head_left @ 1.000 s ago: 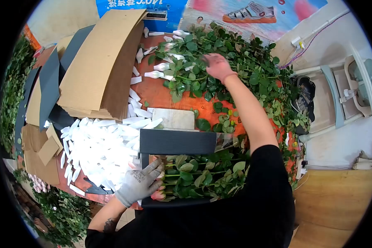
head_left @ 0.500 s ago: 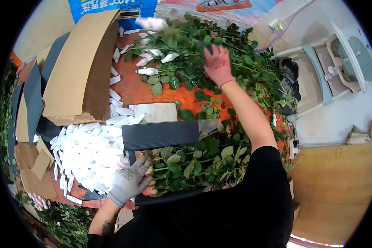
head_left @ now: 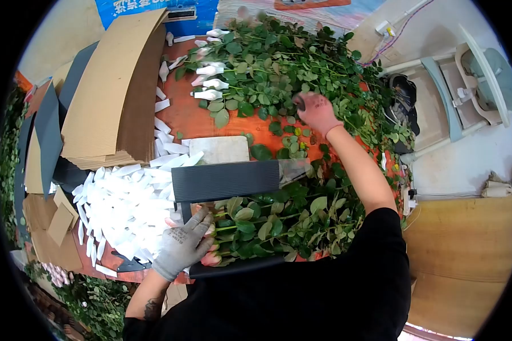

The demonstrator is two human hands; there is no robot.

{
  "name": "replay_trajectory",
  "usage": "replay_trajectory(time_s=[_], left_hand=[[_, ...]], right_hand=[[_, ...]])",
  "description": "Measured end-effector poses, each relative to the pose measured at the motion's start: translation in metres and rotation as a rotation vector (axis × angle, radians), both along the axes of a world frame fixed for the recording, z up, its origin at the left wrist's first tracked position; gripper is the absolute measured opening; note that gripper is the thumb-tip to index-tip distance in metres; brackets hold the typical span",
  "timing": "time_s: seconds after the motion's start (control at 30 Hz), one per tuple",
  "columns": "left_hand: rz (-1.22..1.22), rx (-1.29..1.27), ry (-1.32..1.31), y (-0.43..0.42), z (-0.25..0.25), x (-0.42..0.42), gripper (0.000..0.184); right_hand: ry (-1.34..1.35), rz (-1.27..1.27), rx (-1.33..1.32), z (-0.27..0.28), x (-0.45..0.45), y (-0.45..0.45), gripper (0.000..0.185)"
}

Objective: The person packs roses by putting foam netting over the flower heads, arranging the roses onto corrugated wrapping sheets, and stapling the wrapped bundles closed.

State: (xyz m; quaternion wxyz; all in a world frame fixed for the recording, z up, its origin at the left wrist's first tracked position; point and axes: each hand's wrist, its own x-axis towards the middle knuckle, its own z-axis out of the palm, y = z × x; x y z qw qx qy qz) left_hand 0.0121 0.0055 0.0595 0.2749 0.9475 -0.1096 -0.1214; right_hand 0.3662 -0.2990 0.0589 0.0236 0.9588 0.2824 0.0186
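My left hand, in a grey glove, lies with fingers apart against the pink rose heads at the left end of a bundle. The bundle's leafy stems run right, between a black ribbed board and a dark edge near my body. My right hand, in a pink glove with dark fingertips, hovers over the leaves with its fingers curled; whatever may be inside is hidden. Beyond it lies a pile of long-stemmed roses, their heads in white sleeves pointing left.
Loose white foam sleeves form a heap on the red table. A tall stack of cardboard sheets stands at the back left. A pale block sits behind the black board. A white metal frame is at the right.
My right hand has come back toward me and slightly right from the rose pile. The blurred, sleeved rose head at the back now rests among the others. My left hand stays on the rose heads.
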Motion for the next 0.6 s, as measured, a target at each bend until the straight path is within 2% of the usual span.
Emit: replay_trajectory(time_s=[0.03,0.1,0.13,0.2,0.37,0.43,0.5,0.6], left_hand=[[-0.017,0.012,-0.006,0.0,0.0,0.001,0.051],[-0.012,0.019,-0.015,-0.001,0.003,0.003,0.051],[-0.01,0.023,-0.026,-0.001,0.005,0.004,0.05],[-0.012,0.024,-0.029,0.0,0.003,0.003,0.05],[0.026,-0.018,-0.023,-0.002,0.003,0.002,0.05],[0.003,0.033,-0.029,-0.003,0.0,0.002,0.051],[0.01,0.004,0.003,-0.004,0.005,0.001,0.051],[-0.007,0.019,-0.041,-0.002,0.002,0.004,0.051]], right_hand=[[-0.349,0.129,0.059,-0.015,0.012,-0.003,0.026],[-0.102,-0.027,-0.082,-0.002,0.03,0.015,0.025],[-0.1,-0.026,-0.075,-0.015,0.04,0.012,0.025],[-0.081,-0.081,-0.356,-0.052,0.061,0.0,0.025],[0.026,-0.085,-0.327,-0.049,0.058,-0.014,0.024],[-0.129,-0.038,-0.221,-0.035,0.053,-0.018,0.02],[-0.099,-0.067,-0.196,-0.029,0.056,-0.029,0.025],[-0.086,-0.081,-0.287,-0.057,0.073,-0.046,0.044]])
